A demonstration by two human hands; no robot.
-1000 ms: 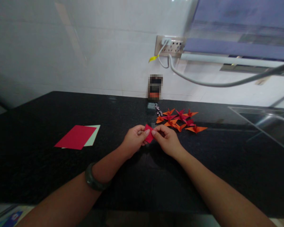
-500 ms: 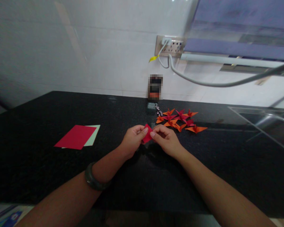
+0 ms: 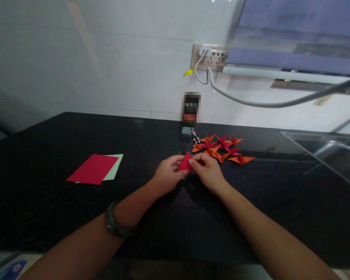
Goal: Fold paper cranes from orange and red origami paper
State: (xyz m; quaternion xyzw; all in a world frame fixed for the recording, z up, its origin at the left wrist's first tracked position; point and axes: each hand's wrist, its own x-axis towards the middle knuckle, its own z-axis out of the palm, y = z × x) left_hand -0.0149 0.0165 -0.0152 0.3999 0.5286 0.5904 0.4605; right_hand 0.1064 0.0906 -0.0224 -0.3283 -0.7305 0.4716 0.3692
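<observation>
A small piece of folded red paper is held just above the dark countertop between both hands. My left hand pinches its left and lower side, with the thumb near the bottom edge. Thumb and fingers of my right hand grip its right side. Just beyond the right hand lie several orange and red paper cranes in a loose cluster. To the left, a flat sheet of red paper overlaps a pale green sheet.
A phone-like object, blurred out, leans on the tiled wall with a beaded strap in front. A grey cable hangs from the wall socket. The sink edges the countertop on the right.
The folded red paper has shifted slightly right and been turned, now showing a more triangular outline. My left hand has moved right with its thumb lower; my right hand keeps its grip.
</observation>
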